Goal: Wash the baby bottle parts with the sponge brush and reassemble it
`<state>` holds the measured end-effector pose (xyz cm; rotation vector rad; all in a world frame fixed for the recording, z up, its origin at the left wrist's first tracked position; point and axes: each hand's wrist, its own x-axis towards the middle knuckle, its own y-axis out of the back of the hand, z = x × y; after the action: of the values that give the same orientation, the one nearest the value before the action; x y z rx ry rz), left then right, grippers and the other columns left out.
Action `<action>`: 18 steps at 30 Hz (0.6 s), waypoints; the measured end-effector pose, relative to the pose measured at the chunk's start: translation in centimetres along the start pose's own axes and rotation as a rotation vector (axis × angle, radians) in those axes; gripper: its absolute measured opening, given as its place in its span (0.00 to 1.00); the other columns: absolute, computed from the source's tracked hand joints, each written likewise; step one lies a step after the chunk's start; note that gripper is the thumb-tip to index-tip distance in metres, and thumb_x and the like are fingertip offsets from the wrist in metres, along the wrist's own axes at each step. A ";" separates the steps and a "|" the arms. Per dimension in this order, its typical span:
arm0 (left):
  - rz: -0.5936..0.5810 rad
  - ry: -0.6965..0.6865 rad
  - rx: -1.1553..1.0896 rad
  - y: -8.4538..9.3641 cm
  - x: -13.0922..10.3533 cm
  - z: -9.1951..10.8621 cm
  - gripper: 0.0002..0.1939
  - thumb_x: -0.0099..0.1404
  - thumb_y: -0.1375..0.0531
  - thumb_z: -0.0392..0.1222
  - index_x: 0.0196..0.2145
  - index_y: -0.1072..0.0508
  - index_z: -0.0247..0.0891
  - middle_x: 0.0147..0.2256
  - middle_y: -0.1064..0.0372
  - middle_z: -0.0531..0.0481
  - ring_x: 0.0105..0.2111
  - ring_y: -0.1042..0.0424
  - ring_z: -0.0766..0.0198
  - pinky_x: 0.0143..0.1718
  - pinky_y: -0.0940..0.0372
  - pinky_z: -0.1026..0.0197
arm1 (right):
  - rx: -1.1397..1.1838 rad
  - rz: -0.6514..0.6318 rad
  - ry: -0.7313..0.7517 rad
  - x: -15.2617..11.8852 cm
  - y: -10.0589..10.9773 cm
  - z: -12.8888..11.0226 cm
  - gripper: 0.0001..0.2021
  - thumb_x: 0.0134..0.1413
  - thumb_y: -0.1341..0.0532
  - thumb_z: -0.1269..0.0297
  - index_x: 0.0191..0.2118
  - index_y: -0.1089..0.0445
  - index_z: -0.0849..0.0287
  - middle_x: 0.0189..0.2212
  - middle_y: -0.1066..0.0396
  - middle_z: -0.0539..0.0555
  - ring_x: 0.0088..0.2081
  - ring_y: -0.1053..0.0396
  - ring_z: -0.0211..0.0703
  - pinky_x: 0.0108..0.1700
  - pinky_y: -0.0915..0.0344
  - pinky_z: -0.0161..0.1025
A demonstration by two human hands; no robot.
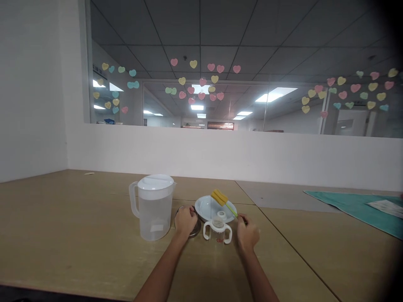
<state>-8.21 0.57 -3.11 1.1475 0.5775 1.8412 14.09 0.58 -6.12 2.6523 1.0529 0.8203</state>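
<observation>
My right hand (pixel 248 234) is closed round the green handle of a bottle brush (pixel 219 197) with a yellow sponge head. The sponge is over a white bowl (pixel 201 205), and a small white bottle part (pixel 221 215) shows at the bowl's near side. In front of the bowl stands a clear baby bottle (pixel 218 231) with two white side handles and its top uncovered, between my hands. My left hand (pixel 185 220) is closed over a round dark metal dish (pixel 197 228); what its fingers hold, if anything, is hidden.
A clear plastic pitcher (pixel 155 214) with a white lid stands left of my left hand, close to it. A teal cloth (pixel 346 201) with a white paper (pixel 385 207) lies at the far right. A low wall with a window bounds the table's back.
</observation>
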 end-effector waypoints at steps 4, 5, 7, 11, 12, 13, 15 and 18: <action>0.189 -0.158 -0.186 0.7 0.8 1.2 0.08 0.60 0.49 0.32 0.34 0.31 0.38 0.34 0.28 0.49 0.36 0.30 0.64 0.39 0.39 0.64 | 0.006 0.005 0.009 0.0 0.0 -0.3 0.18 0.47 0.50 0.56 0.32 0.24 0.54 0.29 0.24 0.58 0.32 0.32 0.51 0.38 0.45 0.42; 0.182 -0.215 -0.207 0.7 1.2 1.8 0.09 0.60 0.49 0.31 0.34 0.31 0.38 0.35 0.29 0.49 0.37 0.30 0.64 0.41 0.39 0.63 | 0.011 0.009 0.013 0.0 0.0 -0.4 0.18 0.47 0.50 0.56 0.32 0.24 0.54 0.29 0.24 0.58 0.32 0.31 0.52 0.38 0.45 0.43; 0.071 -0.314 -0.182 0.5 2.1 3.2 0.12 0.59 0.49 0.30 0.37 0.30 0.38 0.38 0.29 0.47 0.42 0.31 0.62 0.46 0.39 0.61 | 0.026 0.017 0.020 0.0 -0.1 -0.5 0.18 0.46 0.50 0.56 0.32 0.24 0.54 0.30 0.24 0.58 0.33 0.31 0.51 0.39 0.45 0.42; -0.262 -0.426 -0.060 -1.1 3.9 5.7 0.14 0.61 0.47 0.34 0.45 0.30 0.35 0.48 0.32 0.42 0.52 0.37 0.56 0.55 0.44 0.55 | 0.050 0.011 -0.011 0.1 -0.1 -0.3 0.18 0.46 0.50 0.56 0.32 0.24 0.54 0.32 0.24 0.58 0.33 0.31 0.52 0.36 0.45 0.41; -0.332 -0.433 -0.042 -1.6 4.3 6.0 0.15 0.61 0.44 0.35 0.46 0.29 0.35 0.49 0.33 0.42 0.52 0.37 0.54 0.55 0.44 0.55 | 0.050 0.007 -0.026 0.1 -0.1 -0.3 0.19 0.46 0.50 0.55 0.33 0.24 0.54 0.32 0.24 0.58 0.33 0.31 0.52 0.35 0.45 0.41; -0.401 -0.435 -0.026 -2.1 4.6 6.2 0.15 0.60 0.41 0.37 0.46 0.29 0.35 0.49 0.32 0.41 0.52 0.36 0.53 0.54 0.42 0.54 | 0.047 0.003 -0.040 0.1 -0.1 -0.3 0.19 0.46 0.50 0.55 0.34 0.24 0.54 0.32 0.24 0.59 0.34 0.31 0.52 0.34 0.45 0.41; -0.549 -0.433 0.019 -3.0 5.0 6.2 0.16 0.60 0.39 0.41 0.46 0.29 0.35 0.48 0.32 0.42 0.48 0.33 0.54 0.50 0.37 0.52 | 0.038 -0.005 -0.061 0.1 0.0 -0.3 0.19 0.47 0.51 0.55 0.34 0.24 0.54 0.32 0.24 0.59 0.33 0.31 0.52 0.33 0.45 0.41; -0.708 -0.425 0.085 -3.6 5.4 6.1 0.16 0.66 0.43 0.45 0.48 0.32 0.36 0.48 0.34 0.45 0.44 0.31 0.58 0.44 0.33 0.51 | 0.029 -0.010 -0.062 0.1 0.0 -0.3 0.19 0.47 0.51 0.55 0.35 0.24 0.54 0.32 0.24 0.59 0.33 0.31 0.52 0.34 0.45 0.41</action>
<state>-2.42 6.72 -0.31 1.1501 0.6994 0.9493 13.97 0.62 -5.77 2.6757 1.0692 0.7209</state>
